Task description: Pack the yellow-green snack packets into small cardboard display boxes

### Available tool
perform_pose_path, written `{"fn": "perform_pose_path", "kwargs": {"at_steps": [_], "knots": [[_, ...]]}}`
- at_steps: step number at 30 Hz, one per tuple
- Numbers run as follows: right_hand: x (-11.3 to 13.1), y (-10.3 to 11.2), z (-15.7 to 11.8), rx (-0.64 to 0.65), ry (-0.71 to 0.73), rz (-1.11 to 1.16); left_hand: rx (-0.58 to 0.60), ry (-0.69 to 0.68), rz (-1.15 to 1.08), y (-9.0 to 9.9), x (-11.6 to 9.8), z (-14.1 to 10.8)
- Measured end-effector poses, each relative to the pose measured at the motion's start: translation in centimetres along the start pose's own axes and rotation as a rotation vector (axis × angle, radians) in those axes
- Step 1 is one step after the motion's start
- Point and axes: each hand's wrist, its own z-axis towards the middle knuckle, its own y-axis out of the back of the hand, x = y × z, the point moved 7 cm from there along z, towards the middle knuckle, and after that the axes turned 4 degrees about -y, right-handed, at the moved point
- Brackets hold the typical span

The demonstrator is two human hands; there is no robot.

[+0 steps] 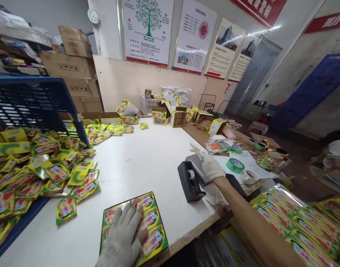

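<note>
My left hand (122, 233), in a pale grey glove, lies with its fingers flat on a tray-like block of yellow-green fruit-printed packs (153, 218) near the table's front edge. My right hand (213, 167), also gloved, reaches across a flat grey stack (196, 167) beyond the tape dispenser. Its fingers are curled at a blurred whitish piece (198, 149) whose kind I cannot make out. The black tape dispenser (188, 181) stands just left of that hand. A single small pack (66, 209) lies on the table, left of my left hand.
A blue crate (66, 100) lies tipped at left, loose packs (47, 163) spilling from it. Open cartons (178, 116) line the table's back. Green tape rolls (235, 165) and a cup (249, 177) stand at right. More packed blocks (300, 218) lie lower right; another person (336, 159) is beyond.
</note>
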Motion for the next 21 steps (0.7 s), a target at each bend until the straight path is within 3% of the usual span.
{"fn": "perform_pose_path", "kwargs": {"at_steps": [2, 5, 8, 10, 13, 14, 16, 18, 21], "knots": [[2.3, 1.7, -0.3, 0.043, 0.026, -0.002, -0.152, 0.039, -0.087, 2.3, 0.2, 0.7], [9.0, 4.7, -1.9, 0.231, 0.263, 0.212, -0.375, 0.032, -0.205, 8.6, 0.6, 2.9], [15.8, 5.3, -4.9, 0.714, 0.412, 0.591, -0.506, 0.082, -0.369, 15.5, 2.0, 4.9], [18.9, 3.8, -6.7, 1.005, 0.398, 0.831, -0.416, 0.203, -0.618, 17.2, 3.4, 5.4], [21.1, -1.3, -7.8, 1.18, 0.223, 1.11, -0.178, 0.465, -0.807, 15.0, 5.4, 3.9], [21.1, -3.4, -7.7, 1.143, 0.107, 1.193, -0.168, 0.549, -0.793, 13.9, 6.2, 2.9], [20.6, -7.0, -7.5, 1.044, -0.063, 1.257, -0.26, 0.683, -0.769, 11.8, 8.0, 1.1], [20.0, -9.6, -7.4, 0.944, -0.137, 1.195, -0.316, 0.795, -0.855, 9.2, 9.7, 0.0], [19.2, -11.9, -7.2, 0.841, -0.193, 1.074, -0.245, 0.901, -1.049, 5.6, 11.2, -0.1]]}}
